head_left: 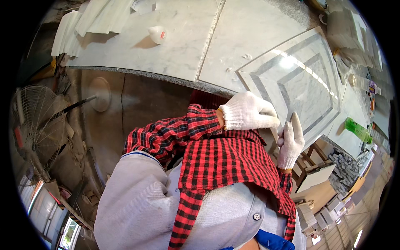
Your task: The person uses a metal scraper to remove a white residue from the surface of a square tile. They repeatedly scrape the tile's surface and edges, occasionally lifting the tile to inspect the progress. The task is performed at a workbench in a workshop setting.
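Note:
Both my hands wear white knit gloves and meet in front of my chest, by the near edge of a polished stone panel (258,66) with nested grey and white bands. My left hand (248,111) has its fingers and thumb drawn together, pointing right. Just beside it, my right hand (291,141) points its longer fingers upward, with the others bent in toward the thumb. The fingertips of the two hands nearly meet. Anything pinched between them is too small or hidden to make out. Red-and-black checked sleeves (164,135) cover my forearms.
The panel lies on a pale stone-topped table (183,54). A small white squeeze bottle (157,34) stands there, near stacked white strips (98,18). At right are a green plastic bottle (357,130), a clear bottle (363,83) and grey stone pieces (348,168). A caged fan (39,118) stands left.

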Motion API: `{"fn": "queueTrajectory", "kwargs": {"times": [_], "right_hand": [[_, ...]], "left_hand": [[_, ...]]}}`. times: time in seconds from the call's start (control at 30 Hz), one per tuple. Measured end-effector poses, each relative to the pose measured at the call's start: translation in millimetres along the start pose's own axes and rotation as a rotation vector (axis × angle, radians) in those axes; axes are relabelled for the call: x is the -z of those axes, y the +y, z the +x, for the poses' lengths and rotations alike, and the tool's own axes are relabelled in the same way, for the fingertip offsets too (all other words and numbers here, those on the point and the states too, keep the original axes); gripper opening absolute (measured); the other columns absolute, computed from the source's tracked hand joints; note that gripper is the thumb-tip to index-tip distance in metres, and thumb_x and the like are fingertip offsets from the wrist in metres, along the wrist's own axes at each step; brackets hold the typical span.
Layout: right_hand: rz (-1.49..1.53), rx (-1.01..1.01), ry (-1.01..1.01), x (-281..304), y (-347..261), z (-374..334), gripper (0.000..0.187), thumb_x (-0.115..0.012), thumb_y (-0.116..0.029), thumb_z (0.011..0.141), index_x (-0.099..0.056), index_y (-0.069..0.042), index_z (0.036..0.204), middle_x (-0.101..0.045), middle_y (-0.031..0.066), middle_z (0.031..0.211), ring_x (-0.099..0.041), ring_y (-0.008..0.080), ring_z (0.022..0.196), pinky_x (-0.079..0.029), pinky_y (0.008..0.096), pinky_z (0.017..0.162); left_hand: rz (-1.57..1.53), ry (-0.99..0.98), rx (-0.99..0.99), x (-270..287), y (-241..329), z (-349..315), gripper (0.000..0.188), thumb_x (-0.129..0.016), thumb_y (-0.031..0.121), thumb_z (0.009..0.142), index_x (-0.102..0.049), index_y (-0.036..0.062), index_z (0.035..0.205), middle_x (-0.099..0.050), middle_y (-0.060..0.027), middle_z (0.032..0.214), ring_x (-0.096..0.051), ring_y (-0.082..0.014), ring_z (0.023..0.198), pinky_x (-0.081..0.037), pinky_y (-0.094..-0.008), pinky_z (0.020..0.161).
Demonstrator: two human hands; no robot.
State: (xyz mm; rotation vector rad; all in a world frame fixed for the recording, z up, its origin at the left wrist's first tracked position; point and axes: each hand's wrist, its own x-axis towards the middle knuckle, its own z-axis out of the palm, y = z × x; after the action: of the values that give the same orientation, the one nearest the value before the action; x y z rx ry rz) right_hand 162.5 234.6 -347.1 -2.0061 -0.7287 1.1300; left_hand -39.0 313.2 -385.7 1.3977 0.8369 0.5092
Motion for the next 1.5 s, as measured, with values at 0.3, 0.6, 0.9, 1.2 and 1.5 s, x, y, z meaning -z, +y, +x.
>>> {"fn": "queueTrajectory", "kwargs": {"times": [0.3, 0.6, 0.9, 1.2, 1.5], "right_hand": [[-0.308, 0.232, -0.224, -57, -11, -27, 0.04, -0.064, -0.005, 0.095, -0.066, -0.002, 0.135, -0.067, 0.0018, 0.08, -0.054, 0.0043, 0.063, -0.045, 0.0212, 0.057], [-0.505, 0.281, -0.315, -84, -26, -12, 0.026, -0.073, -0.007, 0.09, -0.073, 0.0, 0.114, -0.075, 0.0126, 0.093, -0.069, 0.0159, 0.08, -0.055, 0.0295, 0.077], [-0.293, 0.081, -0.2, -59, -16, 2, 0.02, -0.069, -0.011, 0.095, -0.073, 0.0, 0.112, -0.071, 0.0061, 0.081, -0.061, 0.0093, 0.065, -0.049, 0.0233, 0.059], [-0.172, 0.003, 0.096, -46, -17, 39, 0.034, -0.067, -0.017, 0.099, -0.067, -0.001, 0.13, -0.059, -0.0014, 0.073, -0.046, 0.0032, 0.056, -0.037, 0.0197, 0.052], [-0.714, 0.491, 0.07, -34, -1, 70, 0.035, -0.065, -0.015, 0.095, -0.069, -0.007, 0.13, -0.076, 0.0162, 0.105, -0.073, 0.0232, 0.092, -0.054, 0.0318, 0.081]], "left_hand": [[-0.179, 0.056, 0.193, 38, -5, -10, 0.033, -0.074, 0.035, 0.092, -0.077, 0.0025, 0.1, -0.075, -0.0092, 0.085, -0.07, -0.0104, 0.074, -0.056, -0.0259, 0.068], [-0.038, 0.081, 0.035, 63, -32, -34, 0.027, -0.065, 0.02, 0.096, -0.072, 0.0037, 0.116, -0.077, -0.0132, 0.097, -0.073, -0.0172, 0.082, -0.058, -0.0314, 0.078], [0.104, -0.005, 0.023, 81, -34, -40, 0.04, -0.066, 0.017, 0.091, -0.067, 0.0129, 0.13, -0.074, -0.0185, 0.099, -0.074, -0.0284, 0.084, -0.057, -0.0363, 0.082], [0.114, 0.037, -0.042, 82, -34, -45, 0.036, -0.07, 0.026, 0.091, -0.071, 0.0131, 0.124, -0.076, -0.015, 0.099, -0.075, -0.027, 0.089, -0.058, -0.0343, 0.084], [0.134, 0.161, -0.054, 61, -26, -47, 0.034, -0.071, 0.019, 0.089, -0.071, 0.0099, 0.122, -0.075, -0.0159, 0.103, -0.074, -0.0287, 0.093, -0.057, -0.0363, 0.084]]}}
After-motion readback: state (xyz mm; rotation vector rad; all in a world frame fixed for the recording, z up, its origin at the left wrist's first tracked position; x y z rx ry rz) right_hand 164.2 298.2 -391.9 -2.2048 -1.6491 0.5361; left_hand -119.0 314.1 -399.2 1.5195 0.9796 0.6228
